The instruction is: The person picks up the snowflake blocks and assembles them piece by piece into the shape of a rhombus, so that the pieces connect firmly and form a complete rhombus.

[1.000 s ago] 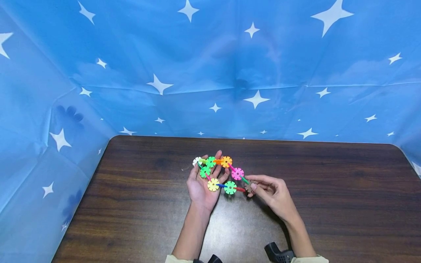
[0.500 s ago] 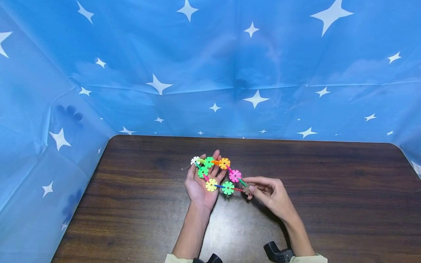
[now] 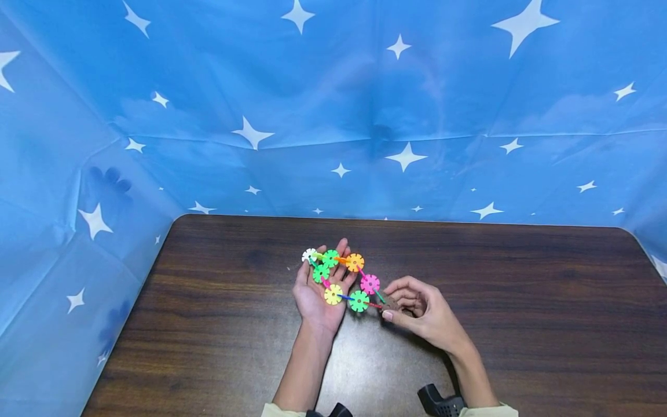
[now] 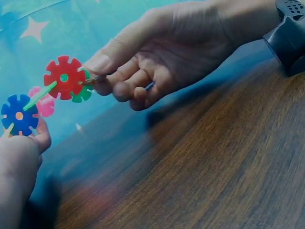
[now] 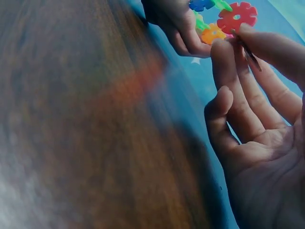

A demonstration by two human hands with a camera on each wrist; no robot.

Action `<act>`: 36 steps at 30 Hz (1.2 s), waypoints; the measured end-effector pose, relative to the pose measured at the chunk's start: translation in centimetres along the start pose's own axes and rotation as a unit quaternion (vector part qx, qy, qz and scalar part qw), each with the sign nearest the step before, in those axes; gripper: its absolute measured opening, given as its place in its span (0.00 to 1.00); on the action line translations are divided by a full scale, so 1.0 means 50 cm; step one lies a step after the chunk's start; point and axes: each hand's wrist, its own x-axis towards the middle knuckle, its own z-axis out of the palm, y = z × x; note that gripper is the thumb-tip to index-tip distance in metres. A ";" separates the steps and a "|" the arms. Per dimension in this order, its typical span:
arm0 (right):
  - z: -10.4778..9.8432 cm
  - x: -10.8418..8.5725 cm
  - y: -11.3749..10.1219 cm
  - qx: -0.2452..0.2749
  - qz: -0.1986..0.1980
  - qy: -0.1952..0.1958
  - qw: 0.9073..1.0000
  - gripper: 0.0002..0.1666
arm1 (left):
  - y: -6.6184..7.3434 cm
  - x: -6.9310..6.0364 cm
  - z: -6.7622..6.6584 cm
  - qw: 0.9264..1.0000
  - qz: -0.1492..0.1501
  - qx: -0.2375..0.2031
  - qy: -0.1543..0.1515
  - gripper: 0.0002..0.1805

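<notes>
A closed loop of slotted plastic interlocking discs [image 3: 359,301], in several colours, spans the space between both hands above the table. My left hand [image 3: 322,304] is palm up with fingers extended, bearing the loop's left part. At its right end, my right hand [image 3: 435,318] pinches a brown disc [image 3: 391,303] between thumb and fingers. That brown disc shows edge-on in the right wrist view, beside a red disc [image 5: 236,18]. From the left wrist, a blue disc [image 4: 20,115] stands near the left fingers, and the linking discs' far sides are partly hidden.
The dark wood-grain table [image 3: 224,324] lies beneath both hands. A blue cloth with white stars [image 3: 333,104] hangs behind it and along the left side. A black device [image 3: 442,401] sits at the right wrist.
The loop's right end has moved slightly left and toward the person, along with the right hand. The right thumb has shifted lower on the brown disc, uncovering more of it. The left hand barely moved.
</notes>
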 end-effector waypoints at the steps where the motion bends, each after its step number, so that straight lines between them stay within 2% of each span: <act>1: 0.000 0.000 0.000 0.007 0.000 -0.004 1.000 0.18 | 0.000 0.000 0.000 1.000 0.000 -0.001 -0.002 0.28; 5: -0.003 0.000 0.001 0.027 -0.011 -0.015 0.999 0.15 | 0.002 0.001 0.000 1.000 -0.003 -0.002 -0.003 0.27; 9: -0.007 0.000 0.001 0.037 -0.023 -0.008 0.999 0.15 | 0.003 0.003 0.001 1.000 -0.006 0.005 0.003 0.27; 12: -0.008 -0.001 0.000 0.039 -0.018 -0.006 0.999 0.16 | 0.002 0.002 0.003 1.000 -0.005 0.006 0.010 0.27; 26: -0.006 -0.003 -0.002 0.032 -0.034 -0.022 0.999 0.16 | -0.003 0.002 0.002 1.000 0.022 -0.003 0.020 0.28; 30: 0.000 -0.001 -0.005 0.018 -0.024 -0.013 0.999 0.16 | -0.004 0.003 0.003 0.999 0.025 -0.005 0.027 0.28; 36: 0.015 0.003 -0.004 -0.042 -0.004 0.015 0.999 0.18 | -0.006 0.006 0.005 0.999 0.030 -0.003 0.037 0.28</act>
